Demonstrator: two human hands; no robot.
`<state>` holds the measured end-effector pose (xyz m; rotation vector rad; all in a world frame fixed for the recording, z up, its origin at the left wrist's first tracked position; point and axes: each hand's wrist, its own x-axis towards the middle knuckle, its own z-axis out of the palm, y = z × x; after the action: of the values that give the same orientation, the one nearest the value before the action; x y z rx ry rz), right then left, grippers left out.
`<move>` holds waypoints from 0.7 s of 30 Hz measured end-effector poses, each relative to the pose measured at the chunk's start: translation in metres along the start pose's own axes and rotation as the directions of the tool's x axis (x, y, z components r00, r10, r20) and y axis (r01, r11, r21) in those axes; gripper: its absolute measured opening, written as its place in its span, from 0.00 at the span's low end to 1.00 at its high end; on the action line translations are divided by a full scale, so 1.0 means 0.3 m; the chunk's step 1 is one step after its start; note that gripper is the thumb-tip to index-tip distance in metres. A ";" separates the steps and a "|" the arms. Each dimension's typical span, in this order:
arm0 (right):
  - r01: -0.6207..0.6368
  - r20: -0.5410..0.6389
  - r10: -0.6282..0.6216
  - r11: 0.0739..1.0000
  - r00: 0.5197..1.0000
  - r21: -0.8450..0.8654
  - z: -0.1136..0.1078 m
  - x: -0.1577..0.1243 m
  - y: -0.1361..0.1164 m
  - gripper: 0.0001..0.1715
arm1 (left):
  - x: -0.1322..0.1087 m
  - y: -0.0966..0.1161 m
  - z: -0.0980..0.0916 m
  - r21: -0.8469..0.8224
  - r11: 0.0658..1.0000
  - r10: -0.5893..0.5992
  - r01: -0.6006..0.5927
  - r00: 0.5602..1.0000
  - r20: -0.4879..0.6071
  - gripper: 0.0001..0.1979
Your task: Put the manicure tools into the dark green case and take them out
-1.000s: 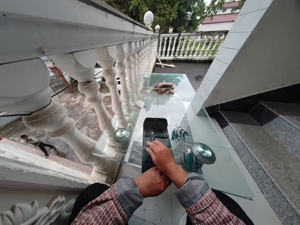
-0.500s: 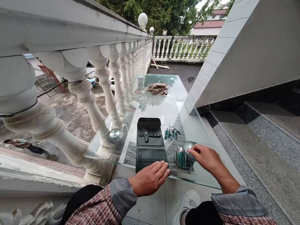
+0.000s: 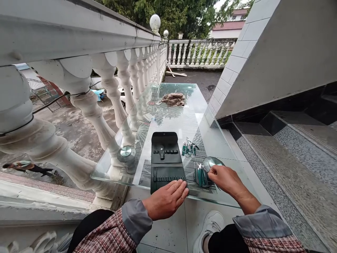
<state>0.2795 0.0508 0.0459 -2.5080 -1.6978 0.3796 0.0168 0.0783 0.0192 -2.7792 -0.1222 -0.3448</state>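
Note:
A black manicure case [image 3: 167, 170] lies unfolded on the glass table, with rows of elastic loops across it. One slim tool stands in the loops at its lower left. My left hand [image 3: 168, 197] rests flat on the case's near edge, fingers stretched out. Right of the case lies a group of thin green-and-silver manicure tools [image 3: 201, 175]. Beside them my right hand [image 3: 226, 181] has thumb and fingers pinched together; whatever they hold is hidden. Farther back sit several green nail clippers [image 3: 189, 149] in a small cluster.
The glass tabletop [image 3: 173, 123] carries a crumpled brown cloth [image 3: 173, 99] at its far end and a small card [image 3: 149, 117] on the left. A white balustrade [image 3: 105, 84] runs along the left. Stone steps [image 3: 297, 154] rise on the right.
The view has shifted slightly. My right hand stays by the thin tools, its fingers a little more curled in. My left hand has kept its place on the case.

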 end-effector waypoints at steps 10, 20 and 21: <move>-0.040 -0.050 0.038 0.998 0.998 -0.042 -0.011 -0.010 0.000 0.11 | -0.002 0.001 0.000 0.002 1.000 0.006 -0.006 1.000 0.020 0.20; -0.017 -0.070 0.024 0.996 0.997 0.089 -0.008 0.000 -0.002 0.09 | -0.001 -0.001 0.005 0.002 1.000 0.005 -0.005 1.000 0.002 0.20; -0.012 -0.062 0.018 0.995 0.998 0.098 -0.004 0.001 0.000 0.08 | -0.001 -0.001 0.005 0.001 1.000 0.005 -0.005 1.000 -0.003 0.20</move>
<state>0.2799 0.0510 0.0471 -2.4388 -1.5986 0.3716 0.0168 0.0790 0.0179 -2.7772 -0.1146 -0.3475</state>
